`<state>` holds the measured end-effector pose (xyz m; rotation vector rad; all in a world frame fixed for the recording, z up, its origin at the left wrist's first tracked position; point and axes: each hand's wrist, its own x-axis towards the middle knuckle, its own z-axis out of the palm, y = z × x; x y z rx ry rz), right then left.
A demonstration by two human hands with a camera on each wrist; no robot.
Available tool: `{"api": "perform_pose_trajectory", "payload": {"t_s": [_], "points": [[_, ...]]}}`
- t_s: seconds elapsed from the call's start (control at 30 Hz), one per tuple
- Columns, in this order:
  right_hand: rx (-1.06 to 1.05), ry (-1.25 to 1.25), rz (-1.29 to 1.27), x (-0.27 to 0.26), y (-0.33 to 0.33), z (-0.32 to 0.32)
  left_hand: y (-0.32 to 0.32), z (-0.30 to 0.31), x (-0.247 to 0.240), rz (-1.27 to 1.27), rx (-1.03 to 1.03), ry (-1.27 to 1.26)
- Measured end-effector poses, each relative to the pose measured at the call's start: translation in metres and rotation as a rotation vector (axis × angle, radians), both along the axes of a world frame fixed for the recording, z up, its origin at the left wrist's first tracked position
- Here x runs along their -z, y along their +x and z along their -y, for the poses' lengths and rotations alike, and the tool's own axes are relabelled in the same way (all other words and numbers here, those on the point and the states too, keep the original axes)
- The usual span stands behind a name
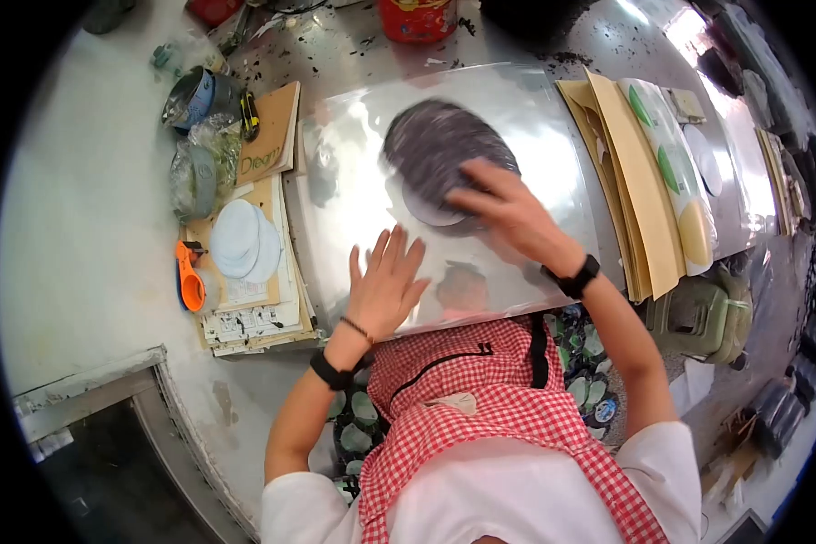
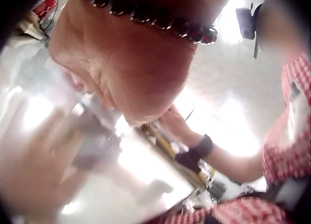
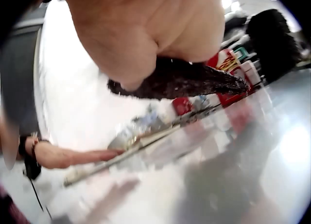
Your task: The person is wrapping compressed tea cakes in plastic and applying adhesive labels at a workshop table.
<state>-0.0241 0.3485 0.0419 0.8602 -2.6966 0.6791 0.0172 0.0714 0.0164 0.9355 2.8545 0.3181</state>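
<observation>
Left hand (image 1: 385, 283) is lying flat on the sheet (image 1: 526, 118), palm down, fingers straight and spread, gripping nothing. It's sitting near the sheet's front edge, just ahead of the apron (image 1: 480, 390).

Right hand (image 1: 510, 213) is gripping the dark disc (image 1: 440, 145) by its near edge, fingers curled over it. The right wrist view is showing the disc tilted, with its far side clear of the sheet. The disc is blurred in the head view and is sitting over the middle of the sheet, well ahead of the left hand. A paler round shape (image 1: 426, 214) is showing under its near edge; can't tell whether it's touching the disc.

The sheet is glossy and reflective, lying flat on the table (image 1: 82, 227) and covering most of the area in front of the person.

Left of the sheet:
- white discs (image 1: 240, 238) are lying on a board stack
- orange tool (image 1: 189, 283) is lying just beside that stack
- "Dream" card (image 1: 268, 136) is lying further back
- tape rolls (image 1: 190, 98) are sitting beside the card

Right of the sheet, tan boards (image 1: 627, 190) are fanning out, touching its edge. A strip with green and yellow ovals (image 1: 675, 172) is lying on them. Red tub (image 1: 417, 18) is standing behind the sheet.
</observation>
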Motion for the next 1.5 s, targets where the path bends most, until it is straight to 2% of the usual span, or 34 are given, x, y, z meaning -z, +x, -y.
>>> {"api": "perform_pose_trajectory", "payload": {"t_s": [0.03, 0.1, 0.23, 0.3, 0.37, 0.4, 0.47, 0.63, 0.67, 0.7, 0.73, 0.77, 0.83, 0.87, 0.93, 0.97, 1.07, 1.1, 1.13, 1.2, 1.33, 1.4, 1.43, 1.5], "points": [[0.013, -0.007, -0.005, 0.015, -0.003, 0.005, 0.009, 0.011, 0.008, -0.005, -0.017, -0.067], [-0.223, 0.272, 0.064, 0.039, -0.004, 0.014, 0.014, 0.024, 0.023, -0.038, 0.023, -0.029], [-0.171, 0.357, 0.125, 0.040, 0.002, 0.009, 0.010, 0.033, 0.032, -0.061, 0.076, 0.031], [-0.149, 0.328, 0.146, 0.045, 0.005, 0.003, 0.003, 0.043, 0.031, -0.051, 0.088, 0.056], [-0.169, 0.293, 0.183, 0.046, 0.003, -0.001, -0.010, 0.067, 0.026, 0.283, 0.259, 0.347], [-0.197, 0.246, 0.232, 0.046, 0.004, -0.003, -0.008, 0.072, 0.007, 0.293, 0.223, 0.247], [-0.179, 0.242, 0.253, 0.044, 0.004, -0.003, 0.005, 0.078, 0.023, 0.305, 0.160, 0.202], [-0.275, 0.062, 0.180, 0.062, 0.001, -0.011, 0.001, 0.083, 0.020, 0.431, 0.204, 0.157], [-0.236, 0.051, 0.111, 0.056, 0.005, -0.017, -0.003, 0.086, 0.024, 0.386, 0.246, 0.246], [-0.265, 0.004, 0.108, 0.070, 0.014, 0.001, 0.018, 0.108, 0.027, 0.411, 0.208, 0.186], [-0.322, -0.030, 0.087, 0.082, 0.019, 0.015, 0.042, 0.114, 0.023, 0.217, 0.192, 0.180], [-0.246, 0.048, 0.077, 0.073, 0.008, -0.015, 0.009, 0.095, 0.043, 0.142, 0.269, 0.180], [-0.256, 0.022, 0.202, 0.074, 0.014, 0.014, 0.032, 0.112, 0.033, 0.101, 0.236, 0.144], [-0.221, 0.027, 0.200, 0.071, 0.015, -0.002, 0.025, 0.094, 0.028, 0.059, 0.289, 0.173], [-0.227, 0.029, 0.198, 0.078, 0.015, 0.000, 0.025, 0.098, 0.035, 0.152, 0.309, 0.321], [-0.199, 0.033, 0.167, 0.082, 0.015, -0.006, 0.017, 0.097, 0.036, 0.357, 0.194, 0.431], [-0.163, 0.053, 0.158, 0.066, 0.014, -0.009, 0.008, 0.101, 0.044, 0.257, 0.256, 0.333], [-0.165, 0.053, 0.149, 0.066, 0.015, -0.009, 0.013, 0.092, 0.028, 0.169, 0.300, 0.197], [-0.165, 0.054, 0.148, 0.067, 0.013, -0.008, 0.018, 0.089, 0.032, 0.168, 0.300, 0.198], [-0.159, 0.041, 0.164, 0.066, 0.014, -0.008, 0.027, 0.085, 0.039, 0.013, 0.145, 0.347], [-0.148, 0.039, 0.148, 0.064, 0.012, -0.007, 0.015, 0.084, 0.029, 0.036, 0.165, 0.398], [-0.153, 0.039, 0.144, 0.064, 0.011, -0.007, -0.001, 0.088, 0.018, 0.056, 0.372, 0.326], [-0.152, 0.038, 0.141, 0.066, 0.011, -0.008, 0.000, 0.088, 0.018, 0.053, 0.373, 0.324], [-0.155, 0.025, 0.146, 0.067, 0.011, -0.007, 0.002, 0.086, 0.024, 0.234, 0.010, 0.259]]}}
